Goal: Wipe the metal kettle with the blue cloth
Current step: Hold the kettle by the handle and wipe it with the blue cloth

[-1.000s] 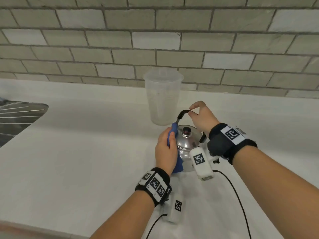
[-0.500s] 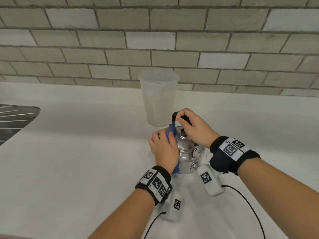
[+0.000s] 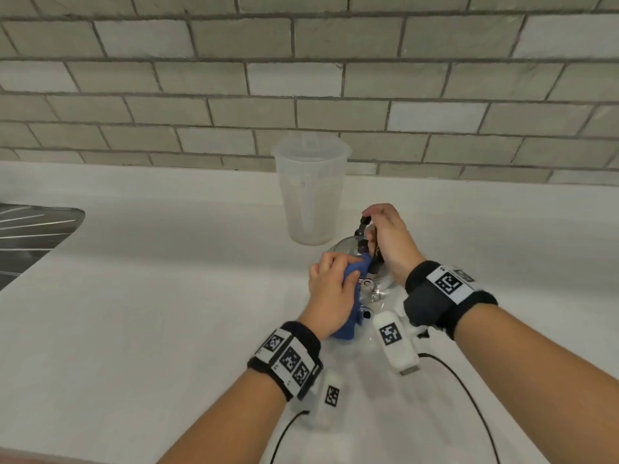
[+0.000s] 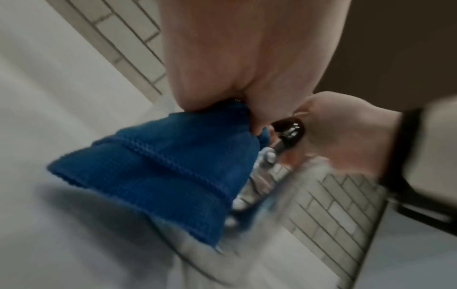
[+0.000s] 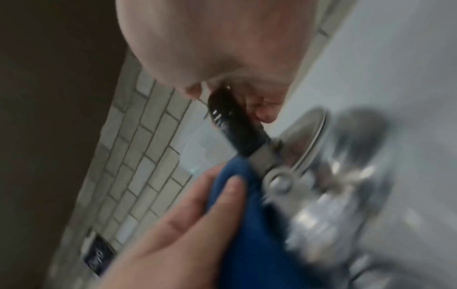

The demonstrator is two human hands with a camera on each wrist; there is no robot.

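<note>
A small shiny metal kettle [image 3: 378, 283] stands on the white counter, tipped toward me, its lid [image 3: 345, 247] facing away. My right hand [image 3: 388, 239] grips its black handle [image 3: 364, 222] from above; the right wrist view shows that handle [image 5: 232, 125] in my fingers. My left hand [image 3: 330, 289] holds the bunched blue cloth [image 3: 351, 316] against the kettle's left side, by the handle hinge [image 5: 278, 179]. The cloth [image 4: 168, 172] hangs below my left fingers in the left wrist view. Much of the kettle body is hidden by hands and cloth.
A tall translucent plastic container [image 3: 310, 192] stands just behind the kettle. A tiled wall [image 3: 301, 78] runs along the back of the counter [image 3: 150, 296]. A metal sink drainer [image 3: 30, 236] lies at the far left. Wrist-camera cables [image 3: 469, 406] trail toward me.
The kettle has tilted over as my right hand pulled the handle. My left hand with the cloth slid from the kettle's far-left side toward the near side by the hinge.
</note>
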